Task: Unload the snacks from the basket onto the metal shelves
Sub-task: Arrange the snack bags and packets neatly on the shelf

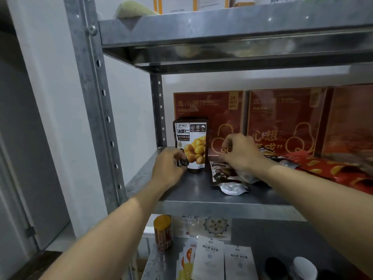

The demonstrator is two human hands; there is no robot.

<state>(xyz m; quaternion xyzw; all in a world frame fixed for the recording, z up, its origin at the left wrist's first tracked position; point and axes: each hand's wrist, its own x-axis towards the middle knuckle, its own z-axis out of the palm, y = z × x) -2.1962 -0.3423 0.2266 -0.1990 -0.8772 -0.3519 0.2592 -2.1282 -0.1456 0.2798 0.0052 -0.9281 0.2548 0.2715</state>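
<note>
**Item under handling:** one chestnut pouch (191, 144) stands upright on the middle shelf (193, 193), near its left edge and towards the back. It is just in front of the leftmost red gift box (210, 108).

**Hands:**
- The left hand (168, 168) pinches the pouch's lower left corner, with the fingers curled against its front.
- The right hand (240, 153) is to the right of the pouch, above two dark pouches (225, 175) lying flat further along the shelf. Its fingers are curled, but whether they hold anything cannot be determined.

**Handling assessment:**
- The pouch appears light, with a soft, glossy film skin likely to slip and to buckle if squeezed mid-body.
- It stands on a narrow base and could topple readily.
- A hold at the sealed top edge or along both side seams seems safest.
- The contents are judged unlikely to be fragile.

**Not verifiable:**
- The basket is out of view, so the remaining load is unknown.
- A red snack bag (333, 170) is cut off at the shelf's right end.
- Print on the gift boxes is blurred.
- The right hand's palm side is hidden, and the pouch's lower left corner is covered by the left hand.
</note>
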